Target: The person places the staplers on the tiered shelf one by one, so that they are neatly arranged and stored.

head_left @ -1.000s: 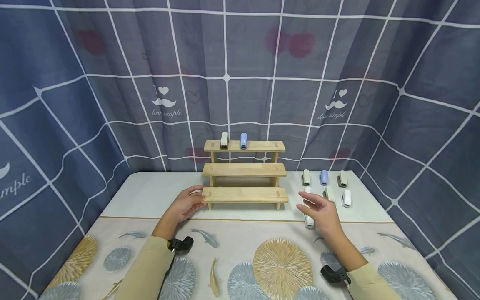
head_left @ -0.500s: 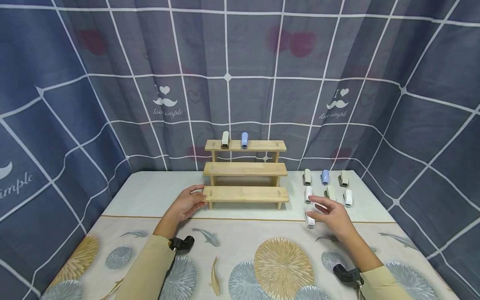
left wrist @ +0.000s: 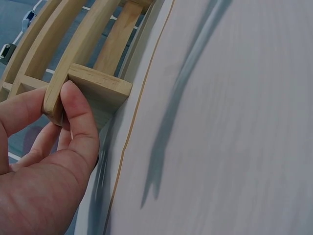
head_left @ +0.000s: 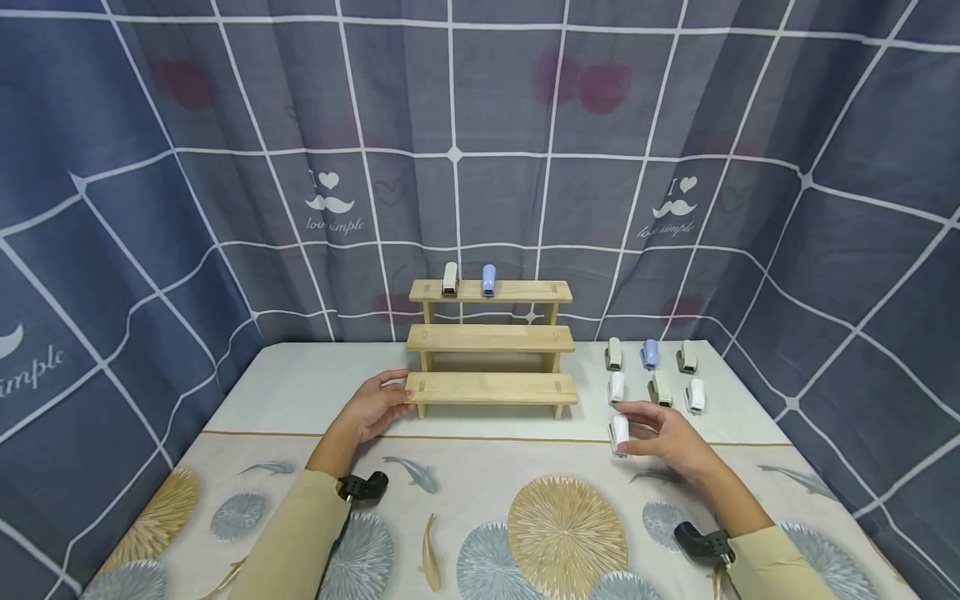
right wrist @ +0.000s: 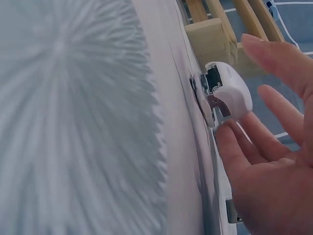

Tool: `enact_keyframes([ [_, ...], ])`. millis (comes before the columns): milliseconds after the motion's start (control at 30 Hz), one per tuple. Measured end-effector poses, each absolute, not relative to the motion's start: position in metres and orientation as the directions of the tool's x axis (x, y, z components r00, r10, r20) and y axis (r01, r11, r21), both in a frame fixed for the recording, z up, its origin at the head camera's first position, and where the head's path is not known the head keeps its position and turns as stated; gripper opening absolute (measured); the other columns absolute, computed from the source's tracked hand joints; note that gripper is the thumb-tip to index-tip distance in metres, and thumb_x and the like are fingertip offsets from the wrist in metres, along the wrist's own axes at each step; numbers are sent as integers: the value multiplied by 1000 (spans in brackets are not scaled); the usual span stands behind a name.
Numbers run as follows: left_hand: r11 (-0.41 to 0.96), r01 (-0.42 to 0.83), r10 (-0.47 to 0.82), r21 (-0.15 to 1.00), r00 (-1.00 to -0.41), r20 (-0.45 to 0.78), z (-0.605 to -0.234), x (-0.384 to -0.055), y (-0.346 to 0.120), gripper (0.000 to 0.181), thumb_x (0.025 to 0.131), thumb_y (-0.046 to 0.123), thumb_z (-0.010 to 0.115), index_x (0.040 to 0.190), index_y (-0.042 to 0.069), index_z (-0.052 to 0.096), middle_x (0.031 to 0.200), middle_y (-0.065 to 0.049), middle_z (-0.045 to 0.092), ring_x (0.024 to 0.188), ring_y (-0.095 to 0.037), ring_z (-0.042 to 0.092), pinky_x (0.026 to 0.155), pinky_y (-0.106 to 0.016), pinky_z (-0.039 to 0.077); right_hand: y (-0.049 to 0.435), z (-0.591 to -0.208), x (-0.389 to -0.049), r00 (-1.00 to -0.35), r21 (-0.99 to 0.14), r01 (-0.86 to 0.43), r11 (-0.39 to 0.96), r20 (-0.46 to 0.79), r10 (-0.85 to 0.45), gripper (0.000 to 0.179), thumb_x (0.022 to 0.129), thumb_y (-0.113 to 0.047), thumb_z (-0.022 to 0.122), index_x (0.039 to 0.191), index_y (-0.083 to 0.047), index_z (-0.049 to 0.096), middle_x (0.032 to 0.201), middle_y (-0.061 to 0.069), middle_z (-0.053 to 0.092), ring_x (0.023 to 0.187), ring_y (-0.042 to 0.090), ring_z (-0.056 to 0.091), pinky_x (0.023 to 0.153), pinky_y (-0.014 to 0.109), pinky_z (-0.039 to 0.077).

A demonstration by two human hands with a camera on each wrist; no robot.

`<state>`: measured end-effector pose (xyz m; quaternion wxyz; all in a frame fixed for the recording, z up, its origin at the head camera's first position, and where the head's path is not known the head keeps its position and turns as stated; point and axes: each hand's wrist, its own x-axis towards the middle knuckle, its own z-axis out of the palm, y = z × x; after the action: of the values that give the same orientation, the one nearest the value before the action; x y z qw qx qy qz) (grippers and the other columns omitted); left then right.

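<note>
My left hand (head_left: 375, 406) grips the left end of the lowest board of a three-tier wooden display stand (head_left: 491, 383). In the left wrist view, thumb and fingers (left wrist: 76, 105) pinch that board end. Around the nearest small white stapler (head_left: 619, 433), my right hand (head_left: 671, 442) spreads its thumb and fingers. The right wrist view shows this stapler (right wrist: 234, 93) upright, one fingertip right at its lower end and the other fingers (right wrist: 281, 105) apart from it. On the top board stand a cream stapler (head_left: 450, 279) and a blue stapler (head_left: 489, 280).
Several more staplers stand right of the stand, among them a white one (head_left: 616, 387), a blue one (head_left: 649, 354) and a cream one (head_left: 660, 388). A patterned cloth (head_left: 480, 500) covers the table's front. Checked curtains (head_left: 480, 200) enclose the back and sides.
My right hand has shifted right and lowered toward the nearest white stapler, its fingers now around it. My left hand stays on the stand, and the staplers keep their places.
</note>
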<state>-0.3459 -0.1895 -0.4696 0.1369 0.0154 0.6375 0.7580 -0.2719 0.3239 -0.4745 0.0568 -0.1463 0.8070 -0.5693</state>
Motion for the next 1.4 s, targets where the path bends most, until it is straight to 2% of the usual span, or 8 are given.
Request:
enact_keyframes([
  [100, -154, -183, 234, 971, -961, -145, -470, -346, -190, 66, 98, -9, 58, 156, -6, 27, 107, -5, 62, 84, -11, 68, 75, -18, 61, 325, -475, -272, -946, -934, -171, 314, 66, -318, 75, 80, -4, 85, 144, 12, 47, 153, 34, 41, 139, 47, 45, 105, 19, 52],
  [267, -148, -172, 233, 974, -963, -135, -471, -345, -190, 66, 97, -9, 58, 156, -6, 27, 105, -6, 62, 83, -11, 68, 75, -18, 61, 323, -475, -273, -952, -927, -146, 347, 35, -305, 76, 79, -5, 86, 143, 11, 48, 152, 34, 43, 135, 35, 52, 103, 19, 52],
  [533, -144, -182, 221, 973, -964, -148, -471, -345, -189, 66, 97, -9, 58, 156, -5, 29, 106, -5, 63, 84, -11, 69, 74, -18, 61, 324, -474, -275, -944, -926, -137, 351, 15, -329, 78, 81, -5, 85, 145, 13, 45, 153, 37, 40, 139, 53, 44, 108, 32, 53],
  [733, -142, -180, 220, 973, -964, -146, -472, -346, -189, 65, 98, -8, 58, 156, -5, 29, 106, -5, 62, 84, -11, 68, 74, -18, 61, 323, -474, -276, -947, -935, -104, 339, -11, -320, 79, 79, -2, 85, 144, 16, 44, 151, 39, 41, 137, 53, 46, 100, 20, 55],
  [967, -140, -186, 217, 973, -964, -153, -471, -346, -189, 65, 98, -9, 57, 156, -4, 29, 106, -5, 62, 84, -12, 68, 74, -19, 61, 322, -473, -277, -948, -924, -103, 367, -21, -319, 78, 79, 1, 84, 143, 18, 43, 146, 40, 45, 135, 53, 49, 101, 26, 57],
  [1400, -144, -187, 219, 972, -964, -153, -469, -345, -188, 65, 97, -9, 58, 156, -5, 29, 106, -5, 63, 84, -11, 68, 75, -19, 61, 317, -473, -278, -959, -901, -101, 421, -24, -282, 76, 76, 2, 86, 139, 18, 47, 140, 38, 53, 129, 49, 57, 97, 27, 59],
])
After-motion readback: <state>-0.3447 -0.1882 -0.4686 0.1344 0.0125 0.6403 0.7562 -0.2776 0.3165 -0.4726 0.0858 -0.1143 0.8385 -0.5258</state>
